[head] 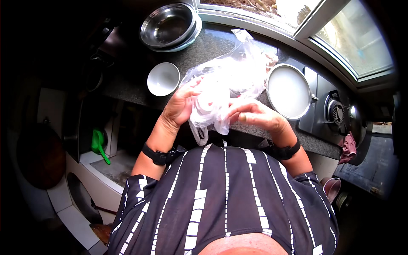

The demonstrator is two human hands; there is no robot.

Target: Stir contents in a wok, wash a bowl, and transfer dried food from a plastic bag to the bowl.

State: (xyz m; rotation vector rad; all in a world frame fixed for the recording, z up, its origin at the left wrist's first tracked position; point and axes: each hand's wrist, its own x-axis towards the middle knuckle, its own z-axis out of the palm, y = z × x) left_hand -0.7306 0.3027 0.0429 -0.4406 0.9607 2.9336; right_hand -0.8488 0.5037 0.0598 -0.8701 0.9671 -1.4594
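A thin white plastic bag [210,111] is bunched between my hands above the counter's front edge. My left hand [183,103] holds the bag's left side, palm turned inward. From the right, my right hand [258,116] has its curled fingers on a fold of the bag, while the thumb stands a little apart. A loop of plastic hangs below the bunched part. Behind it, more clear plastic bag [245,60] spreads over the counter, with pale contents that glare makes hard to tell. To its right a round, shallow white pan [289,92] overlaps the gas hob's edge.
A white bowl [163,79] and stacked metal basins [168,27] stand on the dark stone counter [210,41]. At right is a gas burner [335,111], with a reddish cloth [348,148] by the edge. A green plastic scoop [99,143] rests low at left. A window frame [271,24] borders the back.
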